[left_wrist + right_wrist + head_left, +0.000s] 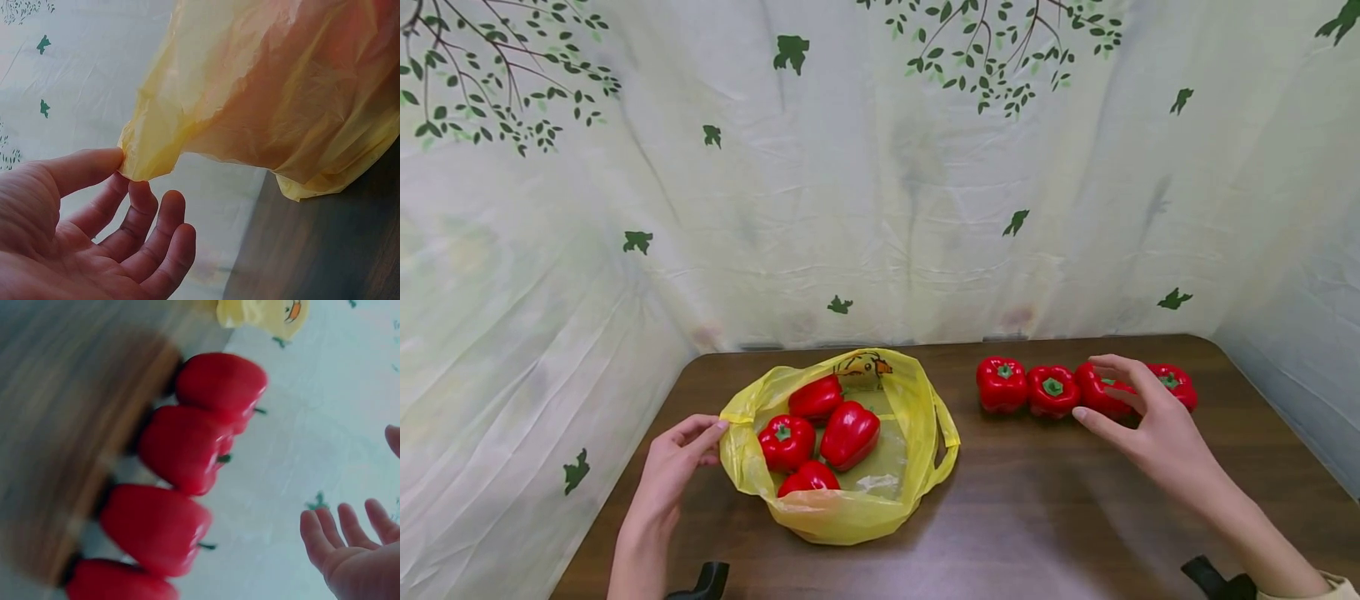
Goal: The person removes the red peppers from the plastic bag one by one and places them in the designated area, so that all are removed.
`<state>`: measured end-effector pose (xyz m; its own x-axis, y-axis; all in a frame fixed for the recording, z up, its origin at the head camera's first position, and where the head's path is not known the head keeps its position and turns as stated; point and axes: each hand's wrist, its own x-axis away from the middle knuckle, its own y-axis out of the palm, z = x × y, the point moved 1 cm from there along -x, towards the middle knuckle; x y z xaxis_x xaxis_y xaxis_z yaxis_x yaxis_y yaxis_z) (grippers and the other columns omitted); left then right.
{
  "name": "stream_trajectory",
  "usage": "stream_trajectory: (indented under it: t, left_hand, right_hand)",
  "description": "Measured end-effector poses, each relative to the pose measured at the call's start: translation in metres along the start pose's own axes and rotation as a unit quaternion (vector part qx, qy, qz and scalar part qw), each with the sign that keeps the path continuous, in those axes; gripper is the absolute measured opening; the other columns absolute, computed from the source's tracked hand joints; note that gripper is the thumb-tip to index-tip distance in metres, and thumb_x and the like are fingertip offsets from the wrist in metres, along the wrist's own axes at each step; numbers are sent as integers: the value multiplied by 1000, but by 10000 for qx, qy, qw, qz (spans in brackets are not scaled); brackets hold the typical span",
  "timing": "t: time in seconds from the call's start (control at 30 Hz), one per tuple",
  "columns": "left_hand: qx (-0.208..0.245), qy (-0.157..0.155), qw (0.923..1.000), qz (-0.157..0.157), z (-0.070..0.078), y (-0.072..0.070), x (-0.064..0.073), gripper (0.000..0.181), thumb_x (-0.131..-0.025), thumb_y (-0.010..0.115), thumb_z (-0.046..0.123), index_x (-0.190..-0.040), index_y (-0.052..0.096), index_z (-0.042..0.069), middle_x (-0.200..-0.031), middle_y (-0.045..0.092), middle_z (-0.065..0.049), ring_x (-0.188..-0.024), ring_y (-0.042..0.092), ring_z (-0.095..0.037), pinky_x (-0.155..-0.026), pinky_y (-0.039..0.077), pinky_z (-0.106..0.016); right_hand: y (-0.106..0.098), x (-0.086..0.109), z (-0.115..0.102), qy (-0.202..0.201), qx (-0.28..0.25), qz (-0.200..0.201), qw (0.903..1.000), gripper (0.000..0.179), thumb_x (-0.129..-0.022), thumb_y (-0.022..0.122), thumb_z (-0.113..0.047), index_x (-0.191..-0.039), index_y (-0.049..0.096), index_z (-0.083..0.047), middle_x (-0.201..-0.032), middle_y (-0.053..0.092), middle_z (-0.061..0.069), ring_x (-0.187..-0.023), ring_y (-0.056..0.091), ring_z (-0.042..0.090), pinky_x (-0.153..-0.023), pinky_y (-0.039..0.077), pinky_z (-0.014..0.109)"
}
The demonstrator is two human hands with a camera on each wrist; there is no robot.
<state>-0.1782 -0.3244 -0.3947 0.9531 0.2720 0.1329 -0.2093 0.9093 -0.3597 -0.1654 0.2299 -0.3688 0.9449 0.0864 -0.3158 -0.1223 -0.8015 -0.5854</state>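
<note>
A yellow plastic bag [842,525] stands open-mouthed on the table, with several red bell peppers [850,435] inside. My left hand [673,458] pinches the left edge of the bag between thumb and index finger; in the left wrist view its other fingers curl loosely below the plastic. To the right, several more bell peppers [1002,385] stand in a row, green stems showing. Over the right part of that row hovers my right hand [1161,429], fingers spread from the thumb and nothing between them. It partly covers one bell pepper [1099,390]. The right wrist view shows the row beside the hand [359,562].
The brown wooden table [1000,517] reaches back to a pale curtain [910,208] printed with leaves, which also hangs at both sides. A looped handle [949,442] sticks out at the bag's right side. Black straps [1217,579] sit at both wrists.
</note>
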Motion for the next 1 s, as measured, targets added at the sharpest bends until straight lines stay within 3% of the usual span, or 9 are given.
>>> stream_trajectory:
  t: [0.17,0.27,0.43,0.63,1.0]
  left_hand:
    - [35,44,10000,-29,0,1,0,36,-95,66,33,-114,65,2,-97,63,3,-86,58,-14,-75,55,-29]
    - [28,63,10000,-21,1,1,-1,36,-95,66,33,-113,65,2,-97,63,3,-86,58,-14,-75,54,-28]
    - [62,87,9999,-28,1,1,0,35,-95,66,33,-113,65,2,-96,63,3,-85,58,-14,-74,54,-28]
    - [78,62,9999,-43,1,1,0,35,-95,66,32,-113,65,2,-97,63,3,-85,58,-14,-74,54,-28]
    - [21,72,10000,-9,1,-1,1,37,-95,67,34,-114,65,1,-99,63,3,-86,59,-13,-76,55,-30]
  right_hand:
    - [12,-9,-14,-722,94,-193,9972,60,-84,80,-22,-136,50,-24,-132,52,-4,-117,50,13,-90,40,8]
    - [20,-15,-21,-979,191,-431,9941,60,-83,81,-23,-134,51,-29,-134,51,-8,-117,49,7,-90,44,13]
    - [32,-26,-34,-1350,242,-1044,9850,61,-83,81,-32,-135,50,-31,-139,48,-8,-125,46,9,-93,50,31]
    - [49,-39,-45,-1674,45,-1787,9695,63,-85,77,-38,-139,46,-34,-140,46,-14,-128,43,7,-98,47,37]
    - [98,-61,-63,-2104,-463,-2207,9513,60,-85,79,-32,-138,51,-28,-142,47,-10,-133,40,11,-106,40,45]
